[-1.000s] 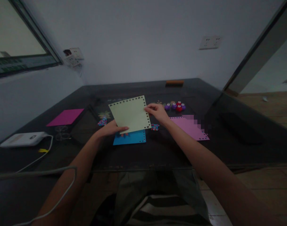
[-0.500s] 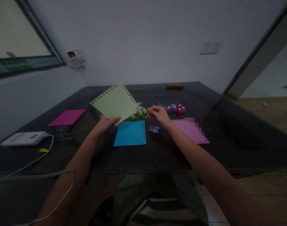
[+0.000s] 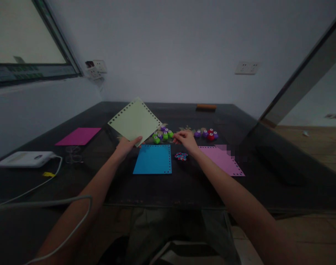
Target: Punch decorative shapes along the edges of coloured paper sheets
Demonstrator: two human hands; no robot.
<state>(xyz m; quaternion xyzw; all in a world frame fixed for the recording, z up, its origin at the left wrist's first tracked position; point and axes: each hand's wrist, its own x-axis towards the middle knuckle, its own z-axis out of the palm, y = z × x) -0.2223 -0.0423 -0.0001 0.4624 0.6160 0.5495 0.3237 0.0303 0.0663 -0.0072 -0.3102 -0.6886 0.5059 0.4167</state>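
Note:
My left hand (image 3: 128,145) grips the lower corner of a pale yellow-green paper sheet (image 3: 136,122), thumb on top. Held tilted above the table, the sheet has punched holes along its two far edges. Fingertips pressed together, my right hand (image 3: 186,139) is raised beside several small green and purple craft punches (image 3: 165,136). Whether something tiny is in that pinch I cannot make out. Below my hands lie a blue sheet (image 3: 153,159) with holes along its top and right edges and a small pile of colourful bits (image 3: 181,156). A pink sheet with holes (image 3: 220,162) is partly under my right forearm.
More purple and red punches (image 3: 210,136) stand right of my right hand. At the left are a magenta sheet (image 3: 78,136), a clear object (image 3: 73,154) and a white device (image 3: 25,159) with a cable crossing near my left forearm. A brown object (image 3: 206,106) lies by the wall.
The camera view has tilted slightly, so the table appears lower. Both hands keep nearly the same pose; the pale sheet is turned slightly and shows more of the punches behind it.

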